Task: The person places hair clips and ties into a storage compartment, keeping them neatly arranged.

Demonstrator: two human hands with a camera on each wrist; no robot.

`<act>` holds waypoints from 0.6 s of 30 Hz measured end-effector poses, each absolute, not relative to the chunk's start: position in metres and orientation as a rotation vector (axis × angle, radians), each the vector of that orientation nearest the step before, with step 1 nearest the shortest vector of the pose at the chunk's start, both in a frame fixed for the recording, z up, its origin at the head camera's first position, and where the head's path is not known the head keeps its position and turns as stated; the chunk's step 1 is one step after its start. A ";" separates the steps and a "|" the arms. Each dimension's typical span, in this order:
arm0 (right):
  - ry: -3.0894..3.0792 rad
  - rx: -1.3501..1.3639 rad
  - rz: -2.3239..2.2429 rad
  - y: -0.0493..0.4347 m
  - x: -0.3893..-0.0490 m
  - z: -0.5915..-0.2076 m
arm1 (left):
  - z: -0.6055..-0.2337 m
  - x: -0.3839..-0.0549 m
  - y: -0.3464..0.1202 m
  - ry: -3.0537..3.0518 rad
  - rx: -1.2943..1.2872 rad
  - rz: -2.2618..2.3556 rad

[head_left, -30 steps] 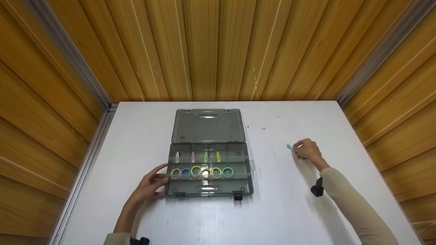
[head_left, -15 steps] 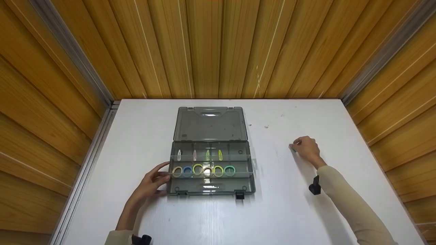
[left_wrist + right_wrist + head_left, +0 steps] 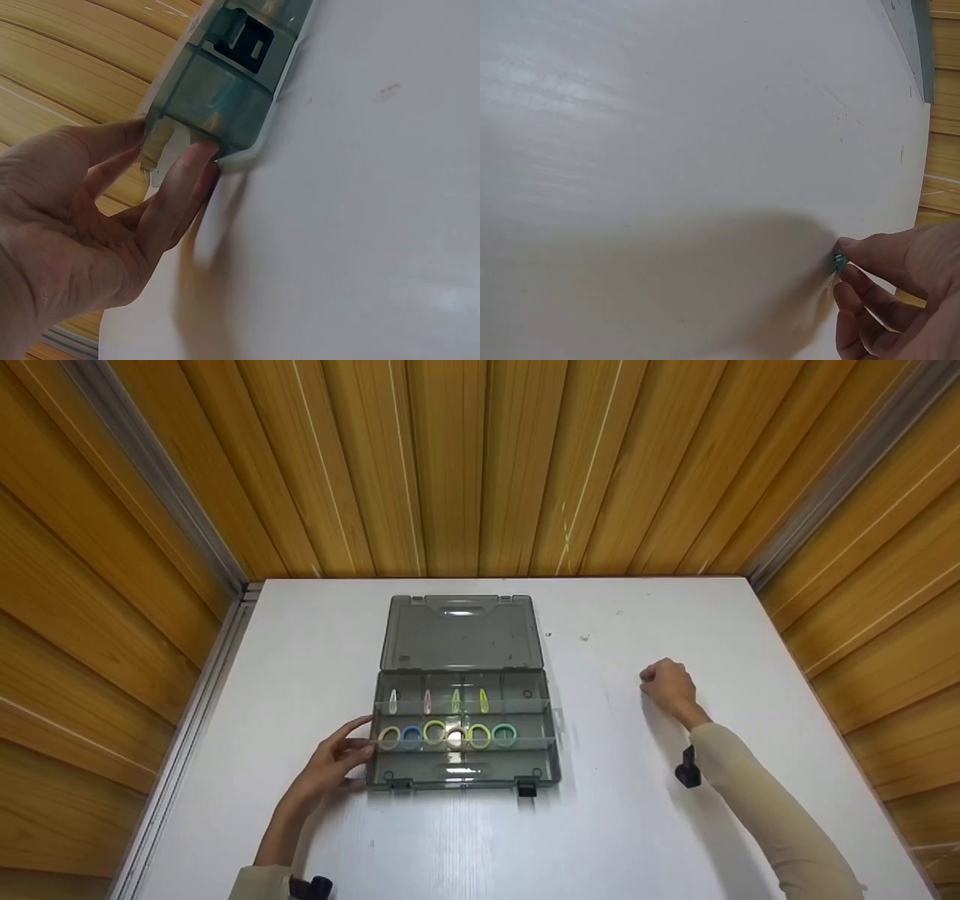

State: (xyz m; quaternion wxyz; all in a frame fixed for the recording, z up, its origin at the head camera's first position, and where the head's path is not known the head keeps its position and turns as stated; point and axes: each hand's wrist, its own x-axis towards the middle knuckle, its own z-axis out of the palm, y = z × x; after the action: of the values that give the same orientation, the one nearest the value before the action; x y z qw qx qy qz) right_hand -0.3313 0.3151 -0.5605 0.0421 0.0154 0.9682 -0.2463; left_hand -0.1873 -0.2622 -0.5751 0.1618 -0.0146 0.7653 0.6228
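A smoky grey plastic organizer box [image 3: 465,766] lies with its lid [image 3: 462,634] folded back. My left hand [image 3: 328,763] grips its left side, and the left wrist view shows thumb and fingers on either side of the box's corner [image 3: 217,105]. In the back row stand several snap hair clips, among them a yellow one [image 3: 484,701] and a white one [image 3: 393,702]. Several ring-shaped hair ties, such as a teal one [image 3: 504,735], fill the middle row. Off to the right, my right hand [image 3: 670,688] pinches a teal hair clip [image 3: 840,261], mostly hidden by the fingers.
The white table [image 3: 600,840] is bounded by wood-look panels [image 3: 480,472] at the back and sides. Small specks [image 3: 584,638] mark the tabletop behind the right hand. A black latch [image 3: 527,789] sticks out from the box's front edge.
The teal clip, earlier sticking out from my right fingertips, has turned out of sight behind them in the head view. My right hand has rotated slightly; my left stays at the box.
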 end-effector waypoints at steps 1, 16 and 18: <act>2.964 0.042 -0.754 0.315 -0.331 -0.561 | -0.575 -0.187 -0.263 2.182 -0.040 1.778; 2.927 -0.058 -0.786 0.316 -0.319 -0.553 | -0.572 -0.186 -0.262 2.174 -0.059 1.775; 2.919 -0.071 -0.763 0.314 -0.319 -0.553 | -0.573 -0.186 -0.262 2.180 -0.063 1.773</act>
State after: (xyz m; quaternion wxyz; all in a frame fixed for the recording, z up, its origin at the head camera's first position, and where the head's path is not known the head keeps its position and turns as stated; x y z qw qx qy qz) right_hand -0.3187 0.3137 -0.5535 0.0616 -0.0235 0.9654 -0.2525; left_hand -0.1857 -0.2616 -0.5726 0.1648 -0.0220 0.7651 0.6221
